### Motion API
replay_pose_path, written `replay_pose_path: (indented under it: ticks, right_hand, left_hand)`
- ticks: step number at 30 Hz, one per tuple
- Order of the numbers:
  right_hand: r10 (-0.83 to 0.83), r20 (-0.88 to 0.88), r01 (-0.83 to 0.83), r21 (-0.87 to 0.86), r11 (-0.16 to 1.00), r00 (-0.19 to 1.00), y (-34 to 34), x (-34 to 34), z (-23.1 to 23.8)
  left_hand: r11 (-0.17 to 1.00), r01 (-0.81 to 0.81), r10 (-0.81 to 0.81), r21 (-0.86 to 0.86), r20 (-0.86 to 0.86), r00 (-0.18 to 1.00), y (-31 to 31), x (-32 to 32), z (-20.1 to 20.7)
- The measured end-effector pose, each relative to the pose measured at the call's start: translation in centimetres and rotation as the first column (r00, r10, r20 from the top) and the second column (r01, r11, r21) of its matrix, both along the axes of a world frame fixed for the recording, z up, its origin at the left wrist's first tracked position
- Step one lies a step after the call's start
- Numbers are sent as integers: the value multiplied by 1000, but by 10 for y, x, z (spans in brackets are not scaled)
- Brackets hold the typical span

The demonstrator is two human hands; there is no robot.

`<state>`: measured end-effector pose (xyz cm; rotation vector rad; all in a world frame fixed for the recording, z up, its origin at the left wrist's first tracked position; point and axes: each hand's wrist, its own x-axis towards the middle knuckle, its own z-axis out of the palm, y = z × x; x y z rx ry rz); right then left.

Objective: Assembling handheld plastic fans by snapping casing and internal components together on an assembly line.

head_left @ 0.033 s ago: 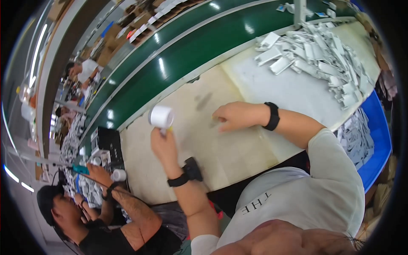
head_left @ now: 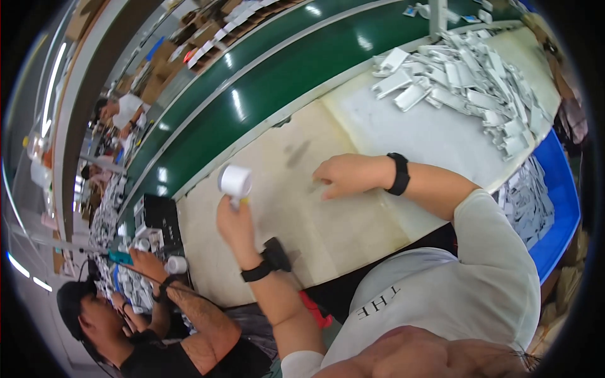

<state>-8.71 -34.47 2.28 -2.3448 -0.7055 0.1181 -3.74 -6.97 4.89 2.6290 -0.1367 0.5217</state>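
L hand is up over the worktable, nr its L end & toward the far edge, thumb + fingers pinching the narrow lower part of 1 white cylinder w/ a grey end; a bit of yellow shows just above the fingertips. Cylinder sits above the hand, clear of the surface, its grey end facing L.

R hand is over the middle of the worktable, well apart from the cylinder, back of hand up. Fingers bent, thumb tip a little off the index; blurred there, so can't tell if anything small is btw them. 1 black wristband on ea. wrist; nr the L 1 is a dark bulky item, kind unclear.

White plastic parts lie heaped at the far R corner, approx along the R edge. Blue bin, w/ more pale parts in it, stands just beyond the R edge. Green conveyor runs along the far edge.

At the L end: 1 black box & 1 white round unit. Co-worker in a black cap sits off that end, holding a teal tool.
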Motion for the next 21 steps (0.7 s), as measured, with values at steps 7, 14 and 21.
replay_pose_path:
  ticks: [7, 14, 21]
  right_hand:
    - [19, 75, -8, -134, 991, 997, 1, -9, -5]
    - [80, 209, -41, -185, 982, 975, 23, -2, 0]
    - [51, 466, -258, 392, 883, 883, -29, -13, 25]
  left_hand:
    - [934, -232, 238, 273, 12, 971, 67, 15, -14]
    - [970, 220, -214, -105, 66, 975, 10, -1, 45]
    - [177, 965, -906, -195, 352, 237, -157, -57, 86]
